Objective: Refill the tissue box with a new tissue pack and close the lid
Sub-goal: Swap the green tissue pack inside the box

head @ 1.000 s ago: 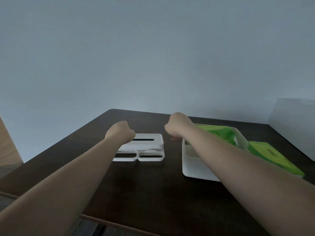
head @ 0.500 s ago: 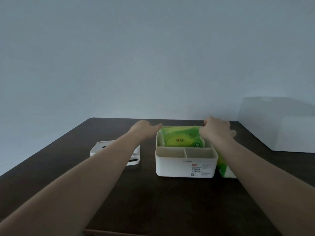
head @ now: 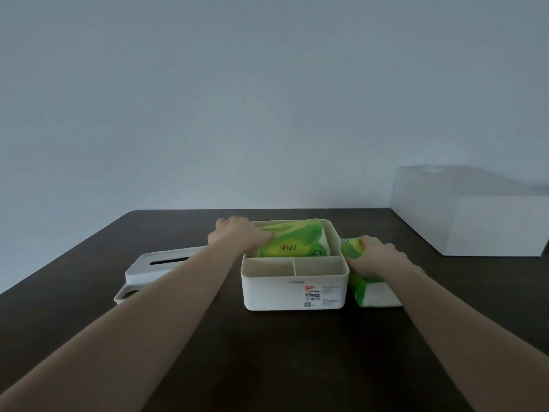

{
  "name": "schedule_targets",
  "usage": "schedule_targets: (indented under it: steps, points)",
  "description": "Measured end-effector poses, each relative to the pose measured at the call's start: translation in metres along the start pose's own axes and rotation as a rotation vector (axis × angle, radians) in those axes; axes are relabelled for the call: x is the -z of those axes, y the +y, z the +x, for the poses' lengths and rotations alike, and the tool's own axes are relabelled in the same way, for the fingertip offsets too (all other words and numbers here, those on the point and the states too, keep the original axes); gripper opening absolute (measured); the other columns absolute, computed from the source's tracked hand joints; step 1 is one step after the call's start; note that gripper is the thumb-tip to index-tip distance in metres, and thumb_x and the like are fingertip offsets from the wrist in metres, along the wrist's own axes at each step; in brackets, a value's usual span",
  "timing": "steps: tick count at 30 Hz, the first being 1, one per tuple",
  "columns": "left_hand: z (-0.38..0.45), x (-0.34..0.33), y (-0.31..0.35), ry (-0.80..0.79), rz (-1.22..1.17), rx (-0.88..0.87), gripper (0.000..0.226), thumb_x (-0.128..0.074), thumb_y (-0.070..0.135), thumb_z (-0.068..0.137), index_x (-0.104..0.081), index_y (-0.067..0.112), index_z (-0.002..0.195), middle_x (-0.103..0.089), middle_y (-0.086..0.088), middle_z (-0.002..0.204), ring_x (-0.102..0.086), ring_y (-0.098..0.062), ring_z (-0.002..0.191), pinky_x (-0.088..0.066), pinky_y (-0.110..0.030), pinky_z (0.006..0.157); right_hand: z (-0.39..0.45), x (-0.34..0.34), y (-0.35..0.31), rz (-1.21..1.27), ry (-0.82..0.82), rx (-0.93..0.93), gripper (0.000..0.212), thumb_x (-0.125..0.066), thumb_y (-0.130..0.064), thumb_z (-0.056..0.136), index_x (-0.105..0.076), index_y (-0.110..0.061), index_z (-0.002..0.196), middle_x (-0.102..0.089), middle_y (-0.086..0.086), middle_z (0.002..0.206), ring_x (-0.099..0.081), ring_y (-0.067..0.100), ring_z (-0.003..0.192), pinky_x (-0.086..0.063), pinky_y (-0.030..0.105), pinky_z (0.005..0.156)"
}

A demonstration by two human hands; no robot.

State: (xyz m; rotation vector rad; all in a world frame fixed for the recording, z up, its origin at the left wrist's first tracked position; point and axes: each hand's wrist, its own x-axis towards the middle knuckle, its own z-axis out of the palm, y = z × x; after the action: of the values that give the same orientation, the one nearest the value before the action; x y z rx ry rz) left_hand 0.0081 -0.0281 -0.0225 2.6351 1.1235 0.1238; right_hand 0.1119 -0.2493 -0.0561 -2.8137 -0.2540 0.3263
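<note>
While the left hand [head: 237,237] is pressing flat on the green tissue pack [head: 292,240] lying crosswise in the tissue box [head: 294,288], the right hand [head: 375,257] is gripping a second pack [head: 361,285] just right of it.

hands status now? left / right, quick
Left hand: resting on the green pack in the box, grip unclear.
Right hand: closed on the second green pack beside the box.

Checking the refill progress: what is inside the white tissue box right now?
A green tissue pack lies tilted in the white tissue box's rear compartment, under the left hand. The two front compartments look empty; beneath the pack is hidden.
</note>
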Motion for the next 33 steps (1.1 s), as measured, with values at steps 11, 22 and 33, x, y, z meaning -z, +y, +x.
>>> schedule_targets:
  steps: [11, 22, 33]
  points:
    - [0.013, 0.017, 0.023, 0.266, -0.562, -0.134, 0.021, -0.051, 0.022, 0.086, -0.050, 0.014, 0.067, -0.045, 0.001, 0.061, -0.044, -0.020, 0.061, -0.033, -0.026, 0.054, 0.018, 0.001, 0.009, 0.050, 0.031, 0.044, 0.083, -0.058, -0.048, 0.066, -0.025, -0.044, 0.142, -0.043, 0.010, 0.137, -0.046, 0.035, 0.123, -0.040, 0.050, 0.099]
    - [0.074, 0.031, 0.019, 0.434, -0.664, -0.074, 0.021, -0.050, 0.027, 0.094, -0.054, 0.010, 0.081, -0.043, 0.002, 0.062, -0.048, -0.027, 0.075, -0.034, -0.026, 0.054, 0.032, 0.043, -0.005, 0.500, 0.334, 0.371, 0.094, -0.063, -0.059, 0.042, -0.031, -0.052, 0.130, -0.054, 0.004, 0.132, -0.056, 0.031, 0.118, -0.046, 0.050, 0.098]
    - [0.117, -0.004, -0.012, 0.275, -0.506, 0.008, 0.036, -0.051, 0.026, 0.094, -0.049, 0.009, 0.062, -0.047, -0.003, 0.057, -0.043, -0.021, 0.051, -0.033, -0.025, 0.048, 0.012, 0.061, -0.062, 0.061, 0.223, 0.957, 0.091, -0.063, -0.061, 0.058, -0.018, -0.059, 0.137, -0.036, -0.004, 0.146, -0.039, 0.025, 0.132, -0.032, 0.053, 0.110]
